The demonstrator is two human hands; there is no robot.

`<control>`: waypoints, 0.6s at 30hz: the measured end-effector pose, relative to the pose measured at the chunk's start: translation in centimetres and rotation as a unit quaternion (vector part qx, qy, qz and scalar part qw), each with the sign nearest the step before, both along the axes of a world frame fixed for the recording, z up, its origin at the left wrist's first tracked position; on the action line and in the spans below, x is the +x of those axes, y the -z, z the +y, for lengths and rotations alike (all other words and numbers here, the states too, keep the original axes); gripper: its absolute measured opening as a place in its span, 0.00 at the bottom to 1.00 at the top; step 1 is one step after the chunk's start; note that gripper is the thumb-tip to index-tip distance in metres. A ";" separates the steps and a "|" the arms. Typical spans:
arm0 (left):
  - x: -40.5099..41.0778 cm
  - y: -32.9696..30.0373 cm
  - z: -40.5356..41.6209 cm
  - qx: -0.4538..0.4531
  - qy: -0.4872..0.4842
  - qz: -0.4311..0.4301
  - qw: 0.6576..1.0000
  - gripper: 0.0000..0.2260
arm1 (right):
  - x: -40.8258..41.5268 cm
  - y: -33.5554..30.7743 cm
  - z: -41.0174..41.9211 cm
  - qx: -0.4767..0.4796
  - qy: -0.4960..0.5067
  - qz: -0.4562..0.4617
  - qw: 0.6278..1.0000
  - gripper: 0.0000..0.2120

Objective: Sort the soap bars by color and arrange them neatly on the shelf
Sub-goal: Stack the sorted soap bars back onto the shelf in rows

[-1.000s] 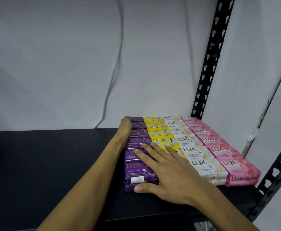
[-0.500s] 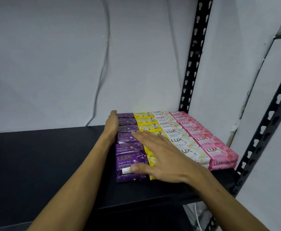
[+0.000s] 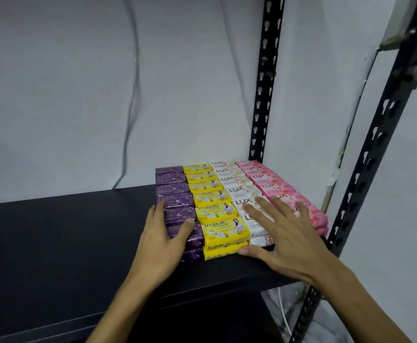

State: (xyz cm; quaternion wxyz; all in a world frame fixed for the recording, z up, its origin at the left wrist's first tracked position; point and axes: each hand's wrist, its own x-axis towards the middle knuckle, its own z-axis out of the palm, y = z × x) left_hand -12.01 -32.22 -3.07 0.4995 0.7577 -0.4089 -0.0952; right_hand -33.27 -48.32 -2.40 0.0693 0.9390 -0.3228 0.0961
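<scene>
Black shelf (image 3: 54,231), right end: soap bars (image 3: 217,209) in purple, yellow, white, pink rows running front to back. Left hand (image 3: 163,233) flat against purple; right hand (image 3: 284,233) spread wide over white.

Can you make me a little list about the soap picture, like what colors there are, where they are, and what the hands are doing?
colors, left to right: purple soap row, yellow soap row, white soap row, pink soap row
place: right end of the black shelf, beside the metal post
stacking: at least two layers at the front
left hand: fingers flat against the purple row's side and top
right hand: spread flat over the white and pink rows, thumb at the front edge
sorting: looks done, rows tidy
</scene>
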 end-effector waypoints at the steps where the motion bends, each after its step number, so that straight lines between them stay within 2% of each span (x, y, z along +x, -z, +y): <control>1: -0.1 0.1 -0.2 -0.006 -0.013 -0.019 1.000 0.31 | 0.1 0.2 -0.1 -0.003 0.000 -0.003 1.000 0.45; 3: -0.3 0.3 -0.4 -0.008 -0.023 -0.040 0.999 0.31 | 0.2 0.4 -0.2 -0.002 0.000 -0.004 1.000 0.45; 8: -0.2 -0.2 -0.2 0.027 -0.024 -0.041 0.999 0.38 | 0.3 0.3 -0.7 -0.010 -0.002 0.016 1.000 0.47; 10: -0.6 -0.6 0.2 0.030 -0.020 -0.075 0.997 0.39 | 0.0 0.0 -0.7 -0.008 -0.013 0.024 1.000 0.47; 11: -0.7 -0.7 0.5 0.035 -0.027 -0.119 0.992 0.39 | -0.2 -0.3 -0.6 -0.007 -0.019 0.024 1.000 0.47; 13: -1.0 -1.6 0.9 0.067 -0.032 -0.265 0.961 0.40 | -0.7 -1.1 -0.5 -0.013 -0.028 0.015 0.999 0.48; 15: -1.3 -2.4 0.8 0.108 0.009 -0.392 0.914 0.39 | -0.8 -1.9 -1.0 -0.023 -0.042 0.016 0.999 0.47; 18: -1.7 -2.6 -0.4 0.181 0.108 -0.489 0.847 0.38 | -0.3 -2.1 -2.4 -0.014 -0.077 0.049 0.996 0.46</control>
